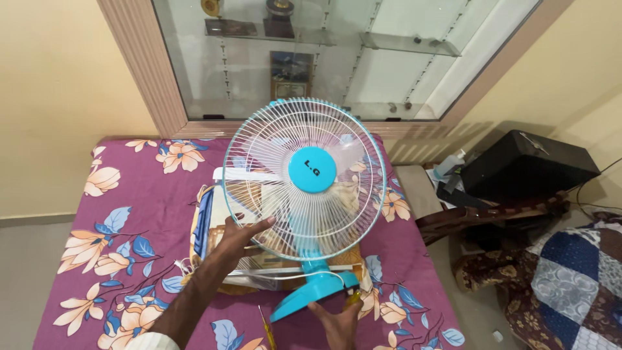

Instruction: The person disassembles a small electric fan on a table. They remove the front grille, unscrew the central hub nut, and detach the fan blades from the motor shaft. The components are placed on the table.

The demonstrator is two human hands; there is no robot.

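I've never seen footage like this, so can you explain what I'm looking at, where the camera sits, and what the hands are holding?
This is one picture from a camera worn on a person's head, looking down at their own two bare hands; no machine is involved. A bed with a purple floral sheet fills the view. On it lies a flat cardboard box, and a blue and white table fan stands tilted on top. The left hand grips the fan's wire guard at its lower edge. The right hand supports the blue base from below. A yellow-handled screwdriver lies nearby.
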